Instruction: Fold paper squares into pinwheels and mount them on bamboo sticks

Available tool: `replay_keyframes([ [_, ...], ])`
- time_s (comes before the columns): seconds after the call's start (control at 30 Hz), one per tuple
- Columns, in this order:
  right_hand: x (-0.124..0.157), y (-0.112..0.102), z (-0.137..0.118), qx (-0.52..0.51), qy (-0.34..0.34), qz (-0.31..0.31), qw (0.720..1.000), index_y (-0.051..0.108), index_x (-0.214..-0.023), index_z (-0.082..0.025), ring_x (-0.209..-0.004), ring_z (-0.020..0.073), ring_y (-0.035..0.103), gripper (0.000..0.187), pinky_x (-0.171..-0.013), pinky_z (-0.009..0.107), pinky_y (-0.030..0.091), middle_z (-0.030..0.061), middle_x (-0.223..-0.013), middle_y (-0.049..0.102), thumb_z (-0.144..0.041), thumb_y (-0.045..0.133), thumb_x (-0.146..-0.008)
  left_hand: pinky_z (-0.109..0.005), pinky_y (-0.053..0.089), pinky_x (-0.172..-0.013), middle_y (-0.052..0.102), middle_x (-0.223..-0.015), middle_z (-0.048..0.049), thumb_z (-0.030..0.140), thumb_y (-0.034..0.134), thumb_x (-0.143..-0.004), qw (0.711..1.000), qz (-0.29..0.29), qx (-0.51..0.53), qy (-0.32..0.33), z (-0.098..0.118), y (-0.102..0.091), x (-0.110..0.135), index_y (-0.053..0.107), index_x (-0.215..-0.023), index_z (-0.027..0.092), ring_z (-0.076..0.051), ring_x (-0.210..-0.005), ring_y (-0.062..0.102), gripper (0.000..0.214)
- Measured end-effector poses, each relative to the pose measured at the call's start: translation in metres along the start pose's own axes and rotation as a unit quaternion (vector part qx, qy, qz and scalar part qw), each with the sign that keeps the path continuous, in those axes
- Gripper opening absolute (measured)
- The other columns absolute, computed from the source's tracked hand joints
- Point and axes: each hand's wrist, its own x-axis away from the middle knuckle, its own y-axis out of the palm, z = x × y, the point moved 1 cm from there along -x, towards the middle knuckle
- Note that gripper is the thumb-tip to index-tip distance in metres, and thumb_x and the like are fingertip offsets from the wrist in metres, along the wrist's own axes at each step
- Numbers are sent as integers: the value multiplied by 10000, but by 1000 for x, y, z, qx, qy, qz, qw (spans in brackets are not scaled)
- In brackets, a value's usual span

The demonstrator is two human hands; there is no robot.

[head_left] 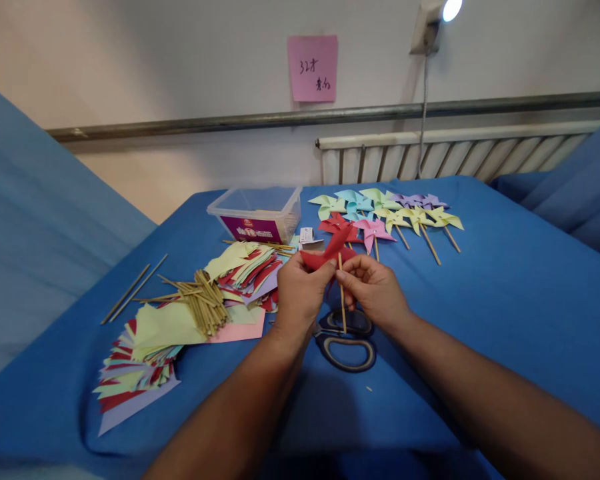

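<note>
My left hand (303, 287) is closed on a red paper pinwheel (334, 248) in front of my body. A thin wooden stick (343, 303) hangs down from the pinwheel, upright between my hands. The fingers of my right hand (375, 288) pinch near the top of that stick, close to the pinwheel's centre; exactly what lies between the fingertips is hidden. Under the hands lies a pair of dark-handled scissors (347, 353), its blades mostly covered by my left hand and wrist.
Finished pinwheels (380, 212) on sticks lie at the back right. To the left are a bundle of sticks (205, 303), stacks of coloured paper (147, 360) and two loose sticks (134, 290). A clear plastic box (255, 217) and a small white box (307, 237) stand behind.
</note>
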Motion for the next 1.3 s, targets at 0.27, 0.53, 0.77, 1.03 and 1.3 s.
replay_keyframes([
  [0.27,0,0,-1,9,-9,4,1000,499,-745,-215,-326,70,449,282,-326,176,362,-100,-441,516,-409,699,-699,-233,418,-562,655,-650,-7,277,808,-564,1000,-2,-27,14,4,1,2,685,-710,153,-128,-592,554,228],
  [0.53,2,-2,-2,39,-10,24,999,527,-716,-208,-342,67,454,276,-323,184,338,-87,-495,520,-402,720,-687,-225,404,-534,623,-627,14,267,794,-574,998,-3,-61,16,5,0,1,674,-729,157,-116,-568,523,224],
  [0.77,4,-1,-3,58,-16,44,997,543,-691,-205,-368,72,471,244,-335,194,359,-67,-534,547,-361,730,-678,-226,406,-530,635,-649,9,258,783,-581,998,-17,-59,21,4,-1,0,669,-733,159,-119,-574,533,215],
  [1.03,4,1,-7,35,-2,40,999,513,-654,-197,-359,73,479,326,-338,176,357,-80,-467,524,-406,761,-638,-221,401,-541,634,-647,16,261,756,-604,993,-29,-107,42,10,-2,4,657,-744,152,-119,-585,543,203],
  [1.3,3,-2,-8,47,-13,26,999,514,-644,-202,-372,83,492,254,-366,187,373,-77,-442,521,-348,719,-674,-226,410,-556,622,-645,21,249,753,-610,990,-36,-123,61,20,-2,7,649,-723,159,-117,-594,540,177],
])
